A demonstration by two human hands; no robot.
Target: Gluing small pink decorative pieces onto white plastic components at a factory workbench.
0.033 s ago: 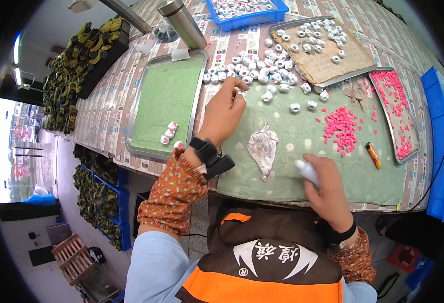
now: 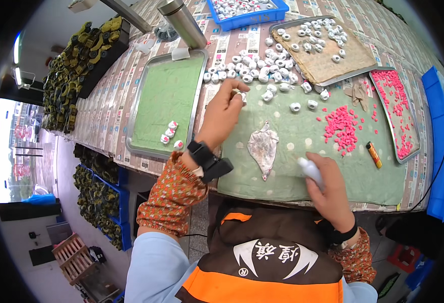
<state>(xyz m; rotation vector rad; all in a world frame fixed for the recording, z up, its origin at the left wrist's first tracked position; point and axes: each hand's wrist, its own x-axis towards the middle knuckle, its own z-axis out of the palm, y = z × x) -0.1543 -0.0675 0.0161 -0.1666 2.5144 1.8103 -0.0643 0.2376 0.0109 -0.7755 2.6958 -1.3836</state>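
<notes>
My left hand (image 2: 222,113) is closed, pinching a small white bead-like piece (image 2: 242,96) between thumb and fingers above the green cloth (image 2: 282,166). My right hand (image 2: 329,189) grips a small white squeeze bottle (image 2: 311,170), its tip tilted up toward the left. Between the hands lies a stained pale rag (image 2: 263,149). Beyond my left hand spreads a heap of white bead-like pieces (image 2: 255,65), with a few strays on the cloth. A pile of tiny pink pieces (image 2: 341,129) lies right of centre. On a green-lined tray (image 2: 169,96) rest 3 white pieces with pink bits (image 2: 169,133).
A brown-lined tray (image 2: 328,65) with white pieces overlaps the cloth's far side. To the right are a narrow tray of pink pieces (image 2: 396,116), a lighter (image 2: 374,155) and a crumpled beige scrap (image 2: 357,96). A steel flask (image 2: 182,24) and blue bin (image 2: 247,17) stand at the back.
My right hand and the squeeze bottle have shifted slightly to the right. My left hand has turned a little, showing more of the white piece in its fingers.
</notes>
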